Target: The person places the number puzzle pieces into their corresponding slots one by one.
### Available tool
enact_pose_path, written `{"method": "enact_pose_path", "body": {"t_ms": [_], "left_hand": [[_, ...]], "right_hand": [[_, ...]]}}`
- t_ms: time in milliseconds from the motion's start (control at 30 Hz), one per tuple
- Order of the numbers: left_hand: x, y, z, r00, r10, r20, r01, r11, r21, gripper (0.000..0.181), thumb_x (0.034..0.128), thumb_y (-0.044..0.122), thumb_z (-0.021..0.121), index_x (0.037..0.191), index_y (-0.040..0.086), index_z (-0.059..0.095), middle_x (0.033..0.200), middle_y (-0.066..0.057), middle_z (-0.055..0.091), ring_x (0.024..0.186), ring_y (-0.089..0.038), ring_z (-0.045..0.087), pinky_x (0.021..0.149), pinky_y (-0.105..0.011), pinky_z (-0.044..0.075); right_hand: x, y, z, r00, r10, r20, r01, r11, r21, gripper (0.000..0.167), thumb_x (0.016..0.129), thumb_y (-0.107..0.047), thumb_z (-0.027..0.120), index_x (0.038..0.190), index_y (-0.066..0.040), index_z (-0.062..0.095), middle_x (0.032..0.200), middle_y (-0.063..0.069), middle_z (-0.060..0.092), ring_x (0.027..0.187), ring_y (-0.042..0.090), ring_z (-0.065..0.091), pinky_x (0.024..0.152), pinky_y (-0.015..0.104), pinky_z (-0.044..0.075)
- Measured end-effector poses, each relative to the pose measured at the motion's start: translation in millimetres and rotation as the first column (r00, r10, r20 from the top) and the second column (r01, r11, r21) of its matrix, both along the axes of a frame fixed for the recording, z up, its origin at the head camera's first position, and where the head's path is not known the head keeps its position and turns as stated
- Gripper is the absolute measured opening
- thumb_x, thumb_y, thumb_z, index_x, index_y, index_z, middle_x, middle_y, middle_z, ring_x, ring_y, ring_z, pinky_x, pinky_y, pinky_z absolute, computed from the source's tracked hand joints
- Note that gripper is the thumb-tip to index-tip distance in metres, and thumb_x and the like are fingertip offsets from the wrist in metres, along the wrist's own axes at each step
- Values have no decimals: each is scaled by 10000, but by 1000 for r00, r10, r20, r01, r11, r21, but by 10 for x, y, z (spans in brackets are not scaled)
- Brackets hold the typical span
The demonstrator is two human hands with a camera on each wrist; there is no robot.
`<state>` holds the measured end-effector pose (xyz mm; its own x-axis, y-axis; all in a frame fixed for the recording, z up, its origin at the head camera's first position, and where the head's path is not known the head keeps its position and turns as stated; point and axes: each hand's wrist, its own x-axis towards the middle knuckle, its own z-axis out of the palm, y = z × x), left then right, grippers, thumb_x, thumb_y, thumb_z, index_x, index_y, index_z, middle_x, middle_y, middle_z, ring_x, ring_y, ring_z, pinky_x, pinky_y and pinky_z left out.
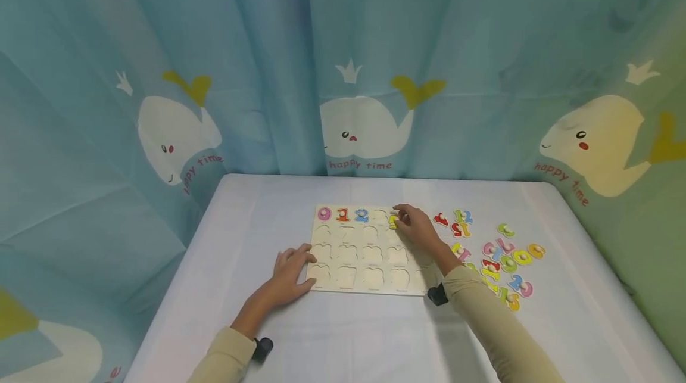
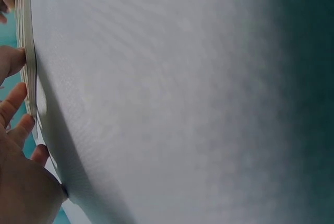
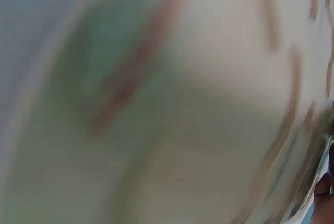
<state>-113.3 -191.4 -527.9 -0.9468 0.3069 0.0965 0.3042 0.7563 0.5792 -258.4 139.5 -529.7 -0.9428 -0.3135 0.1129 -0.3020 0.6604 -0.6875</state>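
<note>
A pale wooden number puzzle board (image 1: pixel 358 257) lies flat on the white table, with a pink 0 (image 1: pixel 324 214), an orange-red 1 (image 1: pixel 343 215) and a blue 2 (image 1: pixel 361 215) in its top row. My right hand (image 1: pixel 421 230) pinches a yellow number piece (image 1: pixel 393 221) over the top row's right part; the fingers hide some of it, so its number is unclear. At the board's left edge rests my left hand (image 1: pixel 290 276), fingers spread and touching the rim. The left wrist view shows those fingers against the board's edge (image 2: pixel 27 41). The right wrist view is mostly blurred.
Right of the board lie loose coloured number pieces, among them a red 4 (image 1: pixel 440 219), a green piece (image 1: pixel 505 230) and an orange piece (image 1: pixel 536 251). Some are partly behind the right forearm. A whale-printed curtain (image 1: pixel 268 73) hangs behind the white table (image 1: pixel 257 210).
</note>
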Motion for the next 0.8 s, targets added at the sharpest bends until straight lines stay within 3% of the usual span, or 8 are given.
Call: {"method": "enact_pose_path", "body": {"t_ms": [133,300,433,800], "left_hand": [[-9,7,-9,1000,-7,0,7,1000,4,331,820,162,674,1115,94,541,1400,-141,392,1201,-374,337,994,-685,68],[-25,10,-18,1000,-7,2,7,1000,-11,340,826,188,681,1125,109,540,1408,-125,389,1210,-362,334,1000,-678,78],[-16,0,-19,1000,0,4,0,1000,-27,347,821,192,686,1126,115,540,1407,-121,393,1206,-356,342,1006,-670,87],[6,6,16,1000,-3,17,3,1000,-22,330,829,159,674,1124,99,538,1402,-133,396,1196,-361,349,1008,-663,94]], "right_hand": [[-52,-163,-10,1000,4,-8,-5,999,-46,333,894,-74,623,1218,-30,563,970,73,590,844,218,562,769,404,466],[-100,-276,-37,999,-32,22,33,999,-33,342,904,-91,619,1238,-58,552,994,56,578,844,203,528,756,370,448],[-121,-322,-47,999,-20,30,20,1000,-4,364,909,-96,616,1264,-70,541,1016,56,578,855,207,506,759,364,434],[-151,-373,-64,998,41,-55,-39,998,39,345,925,-93,595,1264,-48,546,1013,71,595,765,177,501,680,352,431]]}}
